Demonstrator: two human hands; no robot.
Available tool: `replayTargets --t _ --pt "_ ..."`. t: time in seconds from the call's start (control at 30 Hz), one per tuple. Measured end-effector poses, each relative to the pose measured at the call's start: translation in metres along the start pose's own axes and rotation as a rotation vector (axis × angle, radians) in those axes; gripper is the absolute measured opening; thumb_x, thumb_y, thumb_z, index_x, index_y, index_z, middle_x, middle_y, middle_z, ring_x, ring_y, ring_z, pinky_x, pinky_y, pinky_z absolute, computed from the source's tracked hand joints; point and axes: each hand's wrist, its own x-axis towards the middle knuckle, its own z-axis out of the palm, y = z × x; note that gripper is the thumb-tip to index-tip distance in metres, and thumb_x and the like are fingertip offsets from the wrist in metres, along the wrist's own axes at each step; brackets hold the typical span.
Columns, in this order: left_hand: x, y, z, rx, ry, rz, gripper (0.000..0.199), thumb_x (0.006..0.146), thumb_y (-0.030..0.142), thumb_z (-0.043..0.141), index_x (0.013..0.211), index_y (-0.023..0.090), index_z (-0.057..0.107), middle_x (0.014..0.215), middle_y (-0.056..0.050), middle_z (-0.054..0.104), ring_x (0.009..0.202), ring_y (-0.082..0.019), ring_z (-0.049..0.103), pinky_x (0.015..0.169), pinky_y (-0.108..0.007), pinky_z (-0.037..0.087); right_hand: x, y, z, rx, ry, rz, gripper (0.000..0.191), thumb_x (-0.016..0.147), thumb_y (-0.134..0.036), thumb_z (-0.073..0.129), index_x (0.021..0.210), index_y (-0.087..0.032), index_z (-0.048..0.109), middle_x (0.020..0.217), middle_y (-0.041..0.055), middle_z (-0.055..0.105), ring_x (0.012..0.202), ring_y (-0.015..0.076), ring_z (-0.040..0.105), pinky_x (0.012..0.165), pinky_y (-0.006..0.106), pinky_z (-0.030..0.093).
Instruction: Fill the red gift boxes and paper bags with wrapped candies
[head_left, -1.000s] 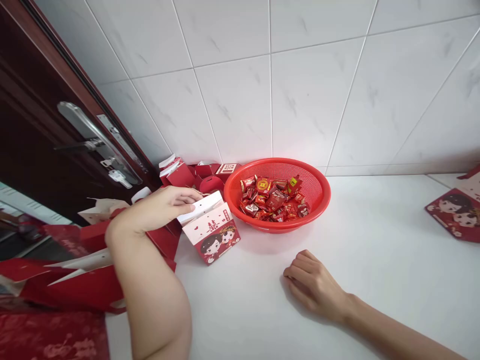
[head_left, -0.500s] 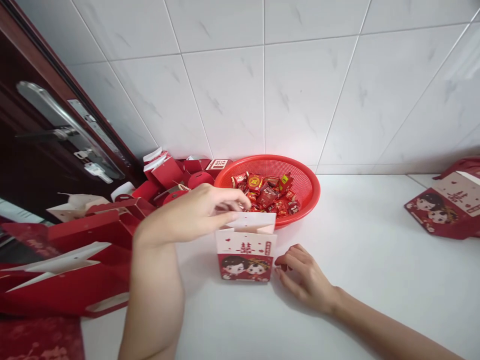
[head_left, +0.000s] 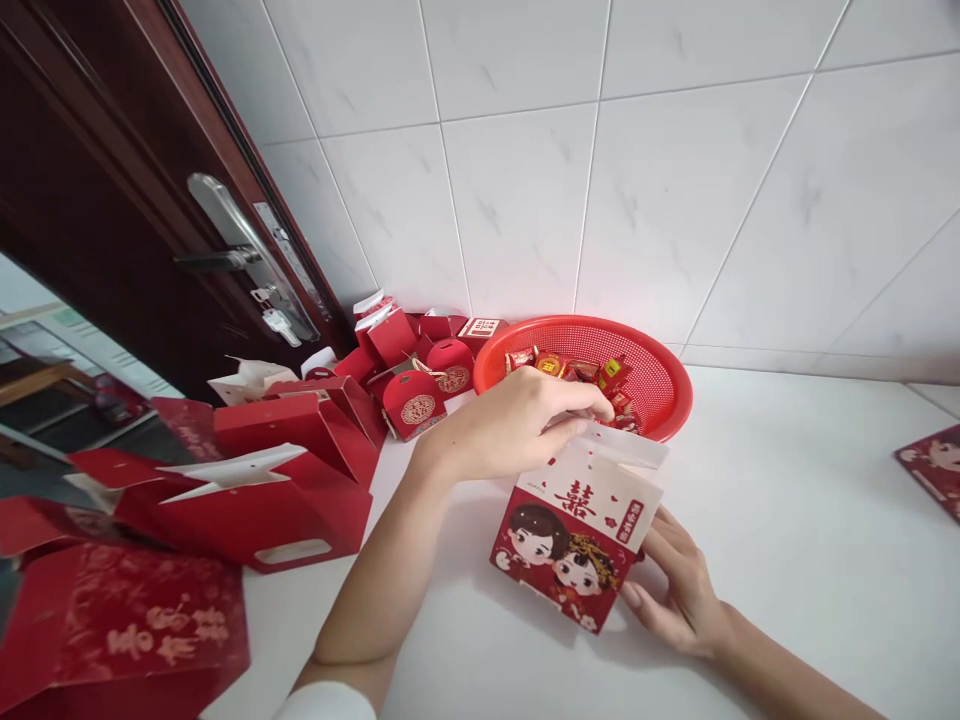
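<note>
A red and cream paper candy box (head_left: 559, 545), printed with a cartoon couple and a red character, is tilted over the white counter in front of me. My left hand (head_left: 525, 420) is at its top, thumb and fingers closed at the upper flap; the fingertips are partly hidden. On the box's right side my right hand (head_left: 679, 585) grips the edge, thumb low at the front and the other fingers partly behind. Just behind stands a red plastic basket (head_left: 671, 400) holding several wrapped candies (head_left: 583, 370), some covered by my left hand.
Several open red gift boxes (head_left: 300, 500) crowd the left side, with small round-topped boxes (head_left: 416, 400) beyond. Another printed box (head_left: 934, 465) lies at the right edge. A tiled wall (head_left: 517, 220) closes off the back, and a dark door (head_left: 112, 150) stands at left.
My right hand has moved from beside the box to gripping its right side. The box has tilted and come closer. The view has shifted left.
</note>
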Motion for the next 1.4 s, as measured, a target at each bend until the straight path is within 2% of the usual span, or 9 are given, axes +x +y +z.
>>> replayTargets --t 0.13,0.33,0.63,0.8,0.93,1.07,1.23,1.3,1.4 --pt "0.000 -0.003 0.002 -0.007 -0.039 0.013 0.026 0.096 0.014 0.053 0.110 0.022 0.073 0.098 -0.001 0.078 0.078 -0.016 0.072 0.078 -0.029 0.052 0.001 0.000 0.002 -0.065 0.052 -0.038 0.014 0.096 -0.033 0.050 0.088 -0.022 0.047 0.066 -0.0029 0.050 0.056 0.0137 0.044 0.062 0.032 0.039" --pt "0.001 -0.005 0.003 -0.017 -0.091 0.009 0.029 0.096 0.015 0.051 0.111 0.022 0.074 0.108 -0.002 0.079 0.096 -0.020 0.074 0.080 -0.028 0.053 0.002 0.000 0.009 -0.173 0.103 -0.007 0.021 0.090 -0.004 0.053 0.085 -0.023 0.044 0.063 -0.0056 0.050 0.054 0.0110 0.042 0.064 0.030 0.038" --pt "-0.006 -0.011 -0.014 -0.122 -0.352 -0.140 0.023 0.090 0.026 0.060 0.105 0.025 0.077 0.096 0.000 0.079 0.084 -0.019 0.073 0.071 -0.025 0.054 0.001 0.003 0.006 -0.138 0.062 -0.154 0.018 0.086 -0.005 0.049 0.089 -0.023 0.047 0.065 -0.0033 0.054 0.055 0.0138 0.044 0.066 0.033 0.040" --pt "-0.006 -0.015 -0.017 -0.210 -0.369 -0.154 0.032 0.086 0.029 0.064 0.116 0.025 0.074 0.100 -0.003 0.079 0.090 -0.020 0.075 0.075 -0.025 0.057 -0.002 0.004 0.007 -0.052 0.019 -0.248 0.018 0.085 -0.006 0.045 0.088 -0.024 0.044 0.064 -0.0025 0.051 0.053 0.0144 0.040 0.063 0.033 0.041" --pt "-0.006 -0.016 -0.017 -0.274 -0.354 -0.175 0.046 0.083 0.031 0.068 0.129 0.027 0.068 0.106 -0.004 0.079 0.095 -0.021 0.075 0.080 -0.028 0.058 0.020 0.008 -0.015 -0.046 0.108 -0.255 0.019 0.086 -0.006 0.042 0.086 -0.025 0.042 0.064 -0.0019 0.050 0.054 0.0153 0.041 0.061 0.034 0.042" --pt "-0.008 -0.020 -0.018 -0.374 -0.449 -0.188 0.057 0.082 0.035 0.074 0.137 0.027 0.063 0.111 -0.007 0.078 0.097 -0.023 0.075 0.084 -0.031 0.060 0.079 0.027 -0.055 -0.187 0.128 0.071 0.018 0.094 -0.017 0.047 0.077 -0.023 0.046 0.068 0.0016 0.057 0.062 0.0162 0.051 0.062 0.032 0.042" --pt "-0.011 -0.023 -0.020 -0.354 -0.375 -0.154 0.055 0.083 0.045 0.076 0.134 0.026 0.066 0.115 -0.008 0.077 0.104 -0.024 0.074 0.092 -0.034 0.059 0.154 0.063 -0.068 -0.494 -0.319 0.770 0.020 0.093 -0.023 0.049 0.075 -0.020 0.056 0.077 0.0053 0.066 0.071 0.0185 0.060 0.061 0.030 0.038" --pt "-0.010 -0.025 -0.022 -0.295 -0.265 -0.172 0.048 0.088 0.046 0.070 0.131 0.026 0.067 0.115 -0.007 0.077 0.107 -0.024 0.073 0.092 -0.033 0.058 0.169 0.075 -0.058 -0.522 -0.511 0.864 0.018 0.092 -0.023 0.052 0.077 -0.019 0.062 0.085 0.0076 0.069 0.079 0.0208 0.063 0.061 0.030 0.038" --pt "-0.006 -0.035 -0.022 -0.198 -0.120 -0.247 0.044 0.091 0.047 0.064 0.128 0.025 0.068 0.114 -0.006 0.078 0.108 -0.024 0.072 0.093 -0.033 0.057 0.175 0.088 -0.037 -0.459 -0.670 0.857 0.018 0.088 -0.033 0.065 0.077 -0.019 0.065 0.085 0.0073 0.071 0.079 0.0212 0.065 0.060 0.028 0.039"
